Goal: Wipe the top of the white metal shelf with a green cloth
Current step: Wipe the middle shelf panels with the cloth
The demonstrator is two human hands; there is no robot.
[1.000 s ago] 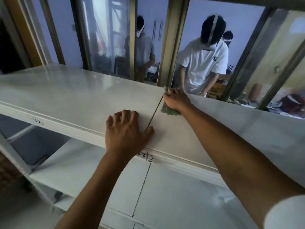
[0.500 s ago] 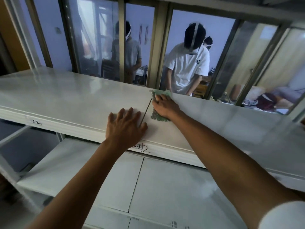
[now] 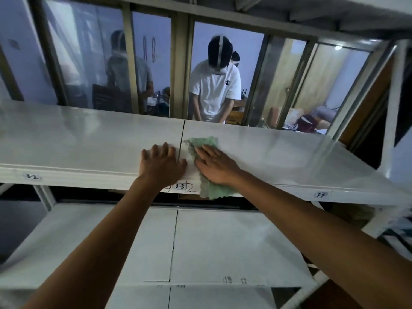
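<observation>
The right hand lies flat with its fingers spread out, pressing down on the soft green cloth. The cloth sits on the top board of the white metal shelf, close to the front edge. One end of the cloth hangs down over that front edge. The other end pokes out past the fingertips toward the back edge.

The left hand rests just beside it, open and flat on the shelf top, holding nothing. A thin dark seam runs from the back edge to the front edge, and it passes between the two hands.

The shelf top is smooth and a bit shiny. Small labels with handwritten numbers are stuck on the front edge. A lower white board of the shelf shows under the arms.

Behind the back edge stands a window with metal frames. Through the glass, a person in a white T-shirt stands bent forward, and another person in a grey shirt looks blurry. The far walls look light purple.
</observation>
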